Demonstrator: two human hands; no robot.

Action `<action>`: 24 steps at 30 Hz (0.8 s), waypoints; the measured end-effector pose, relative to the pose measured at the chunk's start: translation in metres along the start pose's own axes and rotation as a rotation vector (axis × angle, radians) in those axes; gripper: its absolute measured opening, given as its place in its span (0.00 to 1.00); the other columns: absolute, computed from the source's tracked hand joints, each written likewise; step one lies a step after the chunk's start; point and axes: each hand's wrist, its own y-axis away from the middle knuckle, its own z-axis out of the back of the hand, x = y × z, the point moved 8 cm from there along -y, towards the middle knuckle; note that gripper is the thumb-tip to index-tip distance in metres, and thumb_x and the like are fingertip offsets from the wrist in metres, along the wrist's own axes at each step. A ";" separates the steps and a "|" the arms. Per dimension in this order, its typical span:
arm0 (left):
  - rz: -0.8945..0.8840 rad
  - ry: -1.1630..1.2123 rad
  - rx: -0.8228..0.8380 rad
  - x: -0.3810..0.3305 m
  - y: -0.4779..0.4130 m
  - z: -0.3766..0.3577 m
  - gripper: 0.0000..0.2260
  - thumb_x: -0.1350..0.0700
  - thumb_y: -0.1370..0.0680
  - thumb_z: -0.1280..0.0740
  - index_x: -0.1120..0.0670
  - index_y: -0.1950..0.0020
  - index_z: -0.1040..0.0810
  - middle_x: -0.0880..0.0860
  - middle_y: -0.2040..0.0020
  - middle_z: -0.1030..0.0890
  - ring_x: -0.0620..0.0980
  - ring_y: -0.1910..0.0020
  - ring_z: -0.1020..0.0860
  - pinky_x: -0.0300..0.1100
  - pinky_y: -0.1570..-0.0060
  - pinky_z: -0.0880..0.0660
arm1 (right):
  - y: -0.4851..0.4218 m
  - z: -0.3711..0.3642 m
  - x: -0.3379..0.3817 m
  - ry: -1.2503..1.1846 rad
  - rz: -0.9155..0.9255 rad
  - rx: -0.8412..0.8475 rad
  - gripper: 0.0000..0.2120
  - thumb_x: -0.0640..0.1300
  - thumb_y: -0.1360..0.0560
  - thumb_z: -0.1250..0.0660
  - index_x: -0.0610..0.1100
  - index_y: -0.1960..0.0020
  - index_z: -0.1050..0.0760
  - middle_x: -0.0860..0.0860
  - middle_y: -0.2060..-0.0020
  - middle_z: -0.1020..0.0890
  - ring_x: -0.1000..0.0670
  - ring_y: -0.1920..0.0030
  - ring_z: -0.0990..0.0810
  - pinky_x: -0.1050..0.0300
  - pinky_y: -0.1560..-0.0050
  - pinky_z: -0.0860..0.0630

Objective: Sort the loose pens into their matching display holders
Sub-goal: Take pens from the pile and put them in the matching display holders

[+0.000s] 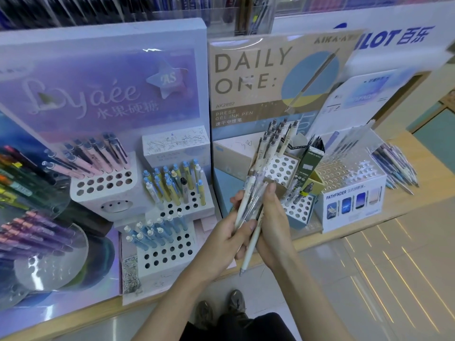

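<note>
The left hand (pixel 227 233) gripped a bundle (pixel 250 200) of cream and clear pens from below, held in the air in front of the Daily One holder (pixel 283 168). The right hand (pixel 274 217) curled round the same bundle from the other side. One cream pen (pixel 251 244) hung lower than the rest, its tip past the edge of the surface (pixel 426 153) and over the floor (pixel 369 279). It looked the likeliest to slide out if either grip loosened, and it would land on the floor, not the surface. The bundle seemed mixed, so a clear pen could easily end up in the wrong holes. The standing pens (pixel 275 139) in the holder leaned close together, and pushing another in carelessly might knock them askew. A loose pile (pixel 396 166) lay well apart on the right, not yet sorted.
</note>
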 end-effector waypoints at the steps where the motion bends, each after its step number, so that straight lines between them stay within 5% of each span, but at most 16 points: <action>1: 0.000 0.005 -0.006 -0.001 0.000 0.001 0.05 0.48 0.21 0.39 0.40 0.55 0.24 0.45 0.70 0.28 0.42 0.74 0.31 0.34 0.73 0.32 | 0.000 0.000 0.002 -0.004 0.021 0.012 0.34 0.73 0.30 0.40 0.44 0.45 0.24 0.47 0.52 0.16 0.46 0.64 0.17 0.53 0.76 0.23; 5: 0.007 -0.008 -0.047 0.000 0.001 0.005 0.10 0.43 0.24 0.37 0.48 0.54 0.25 0.46 0.71 0.29 0.43 0.75 0.31 0.35 0.72 0.32 | -0.001 0.002 0.006 -0.045 0.096 0.020 0.32 0.68 0.26 0.45 0.44 0.39 0.23 0.47 0.44 0.17 0.51 0.55 0.15 0.60 0.64 0.18; 8: 0.029 0.015 -0.102 0.004 0.002 0.016 0.12 0.44 0.25 0.38 0.53 0.52 0.27 0.45 0.71 0.30 0.43 0.76 0.34 0.35 0.73 0.34 | -0.003 0.028 0.009 -0.023 0.163 -0.176 0.28 0.62 0.24 0.46 0.40 0.39 0.25 0.45 0.48 0.16 0.48 0.49 0.16 0.57 0.51 0.20; 13: 0.065 0.016 -0.160 0.014 0.008 0.036 0.12 0.45 0.22 0.37 0.53 0.55 0.27 0.48 0.69 0.26 0.48 0.72 0.29 0.42 0.69 0.30 | 0.004 0.070 0.021 0.136 0.219 -0.405 0.22 0.57 0.20 0.47 0.40 0.59 0.29 0.42 0.69 0.17 0.45 0.69 0.18 0.58 0.68 0.22; 16: 0.073 0.066 -0.228 0.016 0.010 0.049 0.12 0.47 0.24 0.37 0.57 0.55 0.26 0.50 0.65 0.22 0.48 0.69 0.23 0.42 0.65 0.24 | 0.004 0.081 0.028 0.175 0.238 -0.438 0.19 0.58 0.22 0.43 0.42 0.59 0.31 0.49 0.76 0.30 0.52 0.77 0.34 0.60 0.77 0.37; 19: 0.070 0.039 -0.243 0.014 0.011 0.052 0.10 0.49 0.25 0.37 0.56 0.54 0.27 0.49 0.66 0.24 0.45 0.73 0.29 0.37 0.71 0.28 | -0.002 0.079 0.029 0.157 0.204 -0.373 0.14 0.55 0.20 0.42 0.44 0.55 0.31 0.55 0.74 0.33 0.55 0.75 0.39 0.61 0.73 0.40; 24: 0.060 0.084 -0.210 0.003 0.005 0.041 0.13 0.44 0.27 0.36 0.53 0.52 0.27 0.47 0.68 0.27 0.43 0.75 0.36 0.34 0.76 0.35 | -0.007 0.067 0.048 0.329 0.263 -0.299 0.08 0.47 0.18 0.43 0.45 0.53 0.29 0.52 0.64 0.25 0.52 0.63 0.28 0.51 0.58 0.31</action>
